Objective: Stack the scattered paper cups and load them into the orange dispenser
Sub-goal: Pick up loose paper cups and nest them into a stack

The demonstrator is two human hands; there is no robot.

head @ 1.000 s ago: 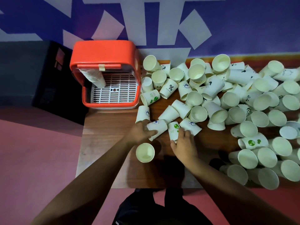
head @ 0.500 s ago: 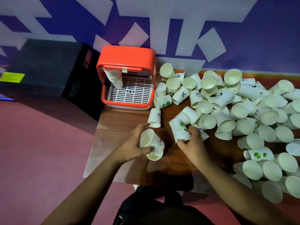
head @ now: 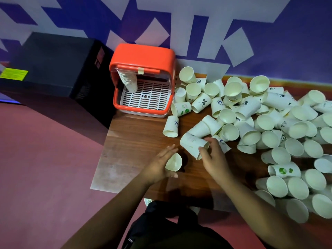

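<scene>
A wooden table (head: 136, 141) stands against a purple wall (head: 287, 42) with white shapes. A black cabinet (head: 53, 69) sits just left of the table, a yellow label (head: 14, 74) on its top. The floor (head: 45, 168) below is pink.

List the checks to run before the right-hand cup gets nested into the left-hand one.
1. Left hand holds the left-hand cup, mouth showing: ok.
2. Right hand grips the right-hand cup at one end: ok.
3. Cups lined up for nesting: not ok. The right-hand cup lies sideways, apart from the other.
4. Count of cups nested in the left hand: cannot tell.
5. Orange dispenser faces the hands, with bare table between: ok.
6. Room left beside the cup stack hanging in the dispenser: cannot tell.
</scene>
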